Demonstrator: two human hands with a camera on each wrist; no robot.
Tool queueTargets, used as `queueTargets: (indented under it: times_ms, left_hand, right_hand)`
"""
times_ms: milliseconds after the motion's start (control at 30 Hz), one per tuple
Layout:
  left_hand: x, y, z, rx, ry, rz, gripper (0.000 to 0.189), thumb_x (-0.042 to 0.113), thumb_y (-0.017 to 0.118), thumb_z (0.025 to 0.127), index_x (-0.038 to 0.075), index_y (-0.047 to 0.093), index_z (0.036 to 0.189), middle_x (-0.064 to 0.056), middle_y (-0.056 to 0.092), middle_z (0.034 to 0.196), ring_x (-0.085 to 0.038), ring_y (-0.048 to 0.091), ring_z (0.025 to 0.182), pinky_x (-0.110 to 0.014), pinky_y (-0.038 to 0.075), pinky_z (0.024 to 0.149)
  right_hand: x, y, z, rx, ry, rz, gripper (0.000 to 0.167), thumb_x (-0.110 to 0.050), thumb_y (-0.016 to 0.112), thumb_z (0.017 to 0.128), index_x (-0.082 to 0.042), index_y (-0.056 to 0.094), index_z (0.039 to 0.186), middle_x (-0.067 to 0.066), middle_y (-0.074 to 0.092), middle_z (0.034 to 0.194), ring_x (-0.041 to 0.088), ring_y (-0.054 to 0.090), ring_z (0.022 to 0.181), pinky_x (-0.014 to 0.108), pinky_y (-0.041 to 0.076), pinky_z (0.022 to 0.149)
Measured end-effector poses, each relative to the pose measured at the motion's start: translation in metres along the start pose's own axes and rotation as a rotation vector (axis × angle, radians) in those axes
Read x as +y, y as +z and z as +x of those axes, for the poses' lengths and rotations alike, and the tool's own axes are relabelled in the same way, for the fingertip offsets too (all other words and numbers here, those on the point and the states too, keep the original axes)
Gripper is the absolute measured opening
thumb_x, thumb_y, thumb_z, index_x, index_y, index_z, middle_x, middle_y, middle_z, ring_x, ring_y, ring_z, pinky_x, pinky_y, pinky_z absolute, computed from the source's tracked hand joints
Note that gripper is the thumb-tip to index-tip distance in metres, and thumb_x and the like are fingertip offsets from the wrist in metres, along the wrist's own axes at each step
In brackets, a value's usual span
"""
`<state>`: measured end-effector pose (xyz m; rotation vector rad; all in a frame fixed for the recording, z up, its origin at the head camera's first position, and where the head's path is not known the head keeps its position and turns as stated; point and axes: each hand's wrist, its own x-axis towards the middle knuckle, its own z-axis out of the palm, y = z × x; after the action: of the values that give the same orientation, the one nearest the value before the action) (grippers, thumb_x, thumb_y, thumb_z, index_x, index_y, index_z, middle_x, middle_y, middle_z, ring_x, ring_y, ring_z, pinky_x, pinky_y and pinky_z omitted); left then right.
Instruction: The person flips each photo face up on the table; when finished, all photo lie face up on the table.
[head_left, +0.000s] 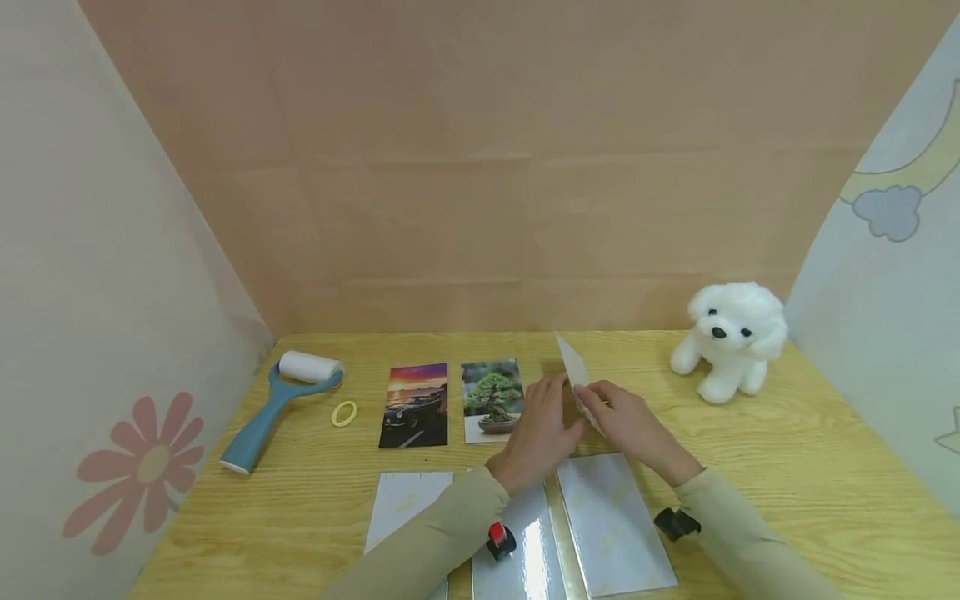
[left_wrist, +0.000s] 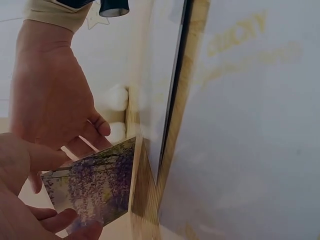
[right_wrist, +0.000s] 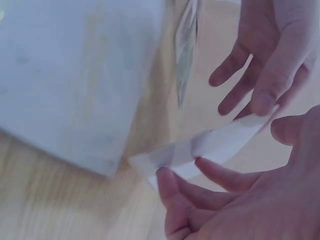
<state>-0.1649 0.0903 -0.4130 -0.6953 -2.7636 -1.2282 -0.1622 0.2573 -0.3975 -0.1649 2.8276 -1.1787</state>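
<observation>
A photo card [left_wrist: 97, 185] with purple hanging flowers stands tilted between both hands, above the table. My left hand [head_left: 542, 433] pinches it, with the thumb [right_wrist: 264, 101] on its edge. My right hand [head_left: 630, 425] holds the same card from its white back [right_wrist: 215, 142], fingertips [right_wrist: 167, 175] against it. Below the hands lie three white sheets: a left one [head_left: 405, 500], a glossy middle one [head_left: 521, 533] and a right one [head_left: 618, 533]. Just left of the hands are a bonsai photo [head_left: 491, 400] and a car-at-sunset photo [head_left: 415, 404].
At the left lie a blue-handled lint roller [head_left: 262, 425] with a white roll and a small yellow ring [head_left: 344, 413]. A white plush dog [head_left: 731, 337] sits at the back right. The wooden table [head_left: 795, 483] meets a tan backdrop [head_left: 465, 208].
</observation>
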Motion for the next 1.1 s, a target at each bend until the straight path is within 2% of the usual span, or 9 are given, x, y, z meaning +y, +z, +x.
queueTargets:
  times_ms: [167,333,567,733,900,1100]
  left_hand:
    - [0.0,0.0,0.001,0.006,0.039,-0.019,0.059,0.021,0.066,0.098,-0.001,0.043,0.147,-0.011,0.048,0.147,-0.027,0.043,0.135,-0.042,0.04,0.109]
    - [0.0,0.001,0.003,0.011,0.04,-0.054,0.058,0.022,0.067,0.098,0.003,0.044,0.148,-0.008,0.049,0.146,-0.024,0.044,0.135,-0.04,0.04,0.108]
    - [-0.003,0.004,0.006,0.016,0.055,-0.131,0.054,0.021,0.069,0.097,0.006,0.047,0.144,-0.003,0.055,0.14,-0.021,0.047,0.129,-0.039,0.043,0.105]
    - [-0.005,0.005,0.007,-0.001,0.053,-0.144,0.055,0.022,0.071,0.096,0.006,0.049,0.144,-0.004,0.056,0.14,-0.023,0.047,0.129,-0.039,0.042,0.105]
    - [-0.008,0.004,0.007,-0.01,0.077,-0.13,0.056,0.024,0.073,0.095,0.008,0.051,0.143,-0.005,0.055,0.139,-0.025,0.046,0.128,-0.039,0.045,0.1]
    - [-0.014,0.003,0.007,0.007,0.092,-0.047,0.055,0.03,0.075,0.094,0.011,0.055,0.141,-0.004,0.053,0.14,-0.026,0.043,0.128,-0.042,0.042,0.102]
  right_hand:
    - [-0.007,-0.001,-0.001,-0.018,0.036,0.015,0.067,-0.057,0.042,0.105,0.002,0.058,0.132,0.018,0.066,0.124,0.027,0.066,0.102,0.045,0.054,0.083]
    - [-0.009,-0.001,0.0,0.008,0.044,0.008,0.063,-0.05,0.043,0.106,0.005,0.055,0.133,0.024,0.064,0.127,0.033,0.067,0.103,0.047,0.055,0.082]
    - [-0.014,-0.004,-0.003,0.07,0.018,0.044,0.054,-0.042,0.049,0.107,0.005,0.057,0.132,0.025,0.066,0.123,0.034,0.068,0.104,0.048,0.056,0.081]
    - [-0.017,-0.006,-0.005,0.115,-0.01,0.063,0.046,-0.036,0.05,0.107,0.003,0.06,0.131,0.023,0.069,0.118,0.035,0.067,0.105,0.047,0.056,0.079]
    - [-0.019,-0.009,-0.007,0.156,-0.021,0.074,0.04,-0.029,0.051,0.107,0.001,0.061,0.13,0.022,0.07,0.115,0.031,0.068,0.096,0.041,0.054,0.073]
    - [-0.019,-0.012,-0.012,0.195,-0.043,0.129,0.034,-0.019,0.051,0.107,0.003,0.06,0.131,0.023,0.07,0.115,0.029,0.069,0.088,0.038,0.056,0.074]
